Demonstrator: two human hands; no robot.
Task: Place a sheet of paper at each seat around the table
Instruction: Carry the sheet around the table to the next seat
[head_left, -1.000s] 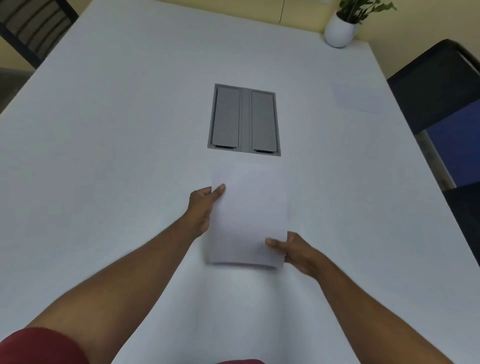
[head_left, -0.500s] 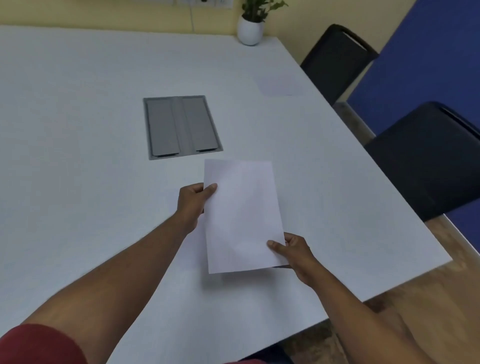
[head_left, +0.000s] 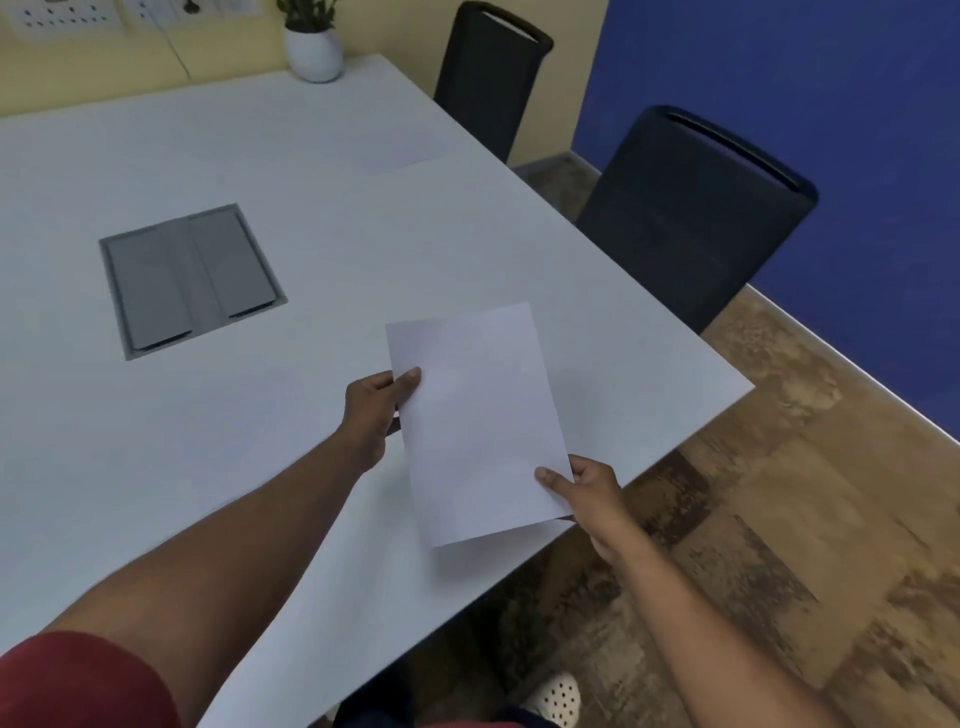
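Gripping blank white sheet (head_left: 475, 415), hand-held.

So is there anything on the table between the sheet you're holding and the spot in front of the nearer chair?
Nothing visible. The held sheet, gripped by the left hand and right hand, faces bare table up to the nearer chair. The placed sheet lies farther off, by the far chair.
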